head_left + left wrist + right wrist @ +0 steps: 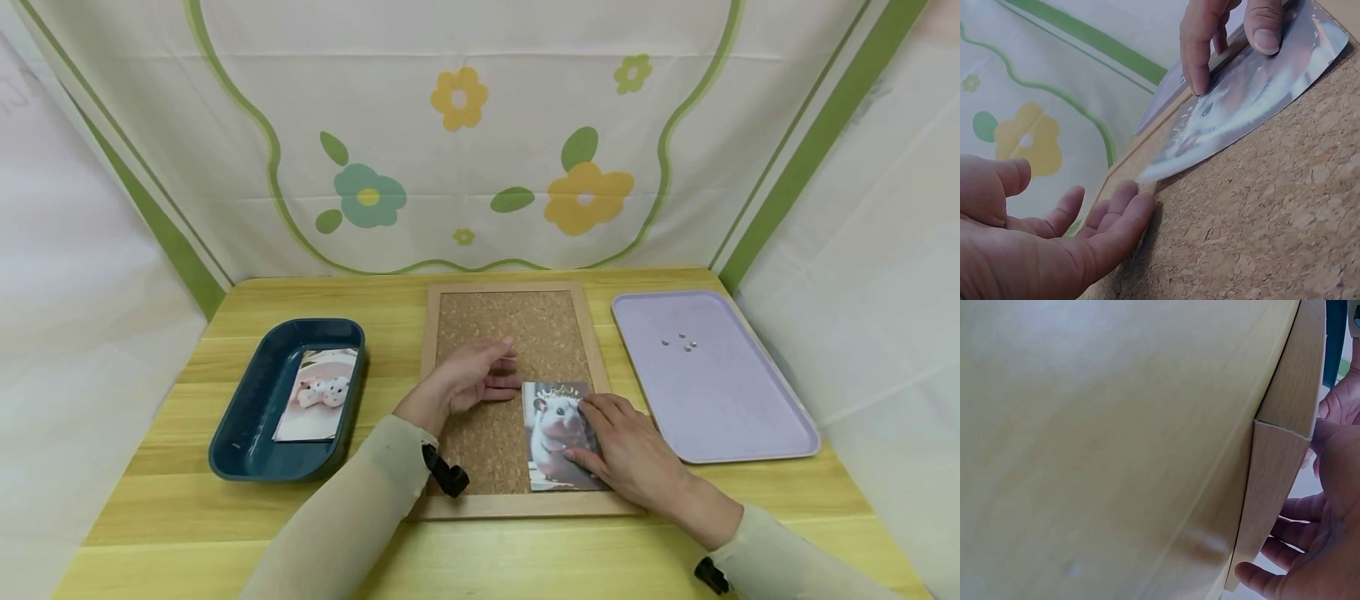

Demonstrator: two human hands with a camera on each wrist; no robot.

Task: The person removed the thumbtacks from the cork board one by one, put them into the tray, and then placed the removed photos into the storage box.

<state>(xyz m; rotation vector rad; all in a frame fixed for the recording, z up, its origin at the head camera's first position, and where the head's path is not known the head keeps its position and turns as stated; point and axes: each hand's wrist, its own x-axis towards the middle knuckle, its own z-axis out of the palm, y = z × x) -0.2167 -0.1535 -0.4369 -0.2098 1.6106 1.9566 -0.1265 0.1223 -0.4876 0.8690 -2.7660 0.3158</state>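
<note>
A photo card showing a white mouse-like animal with a crown lies at the lower right of a wood-framed cork board. My right hand rests on the card's right side, thumb and fingertips touching its surface. In the left wrist view the card looks slightly bowed under those fingers. Just beyond the card's upper left corner is my left hand, held over the cork with loosely bent fingers and nothing in them. From the right wrist, the hand shows beside the board's frame.
On the left stands a dark teal tray, holding a picture card of small white figures. A lilac tray on the right carries several small shiny pieces. A flowered curtain hangs behind the wooden table.
</note>
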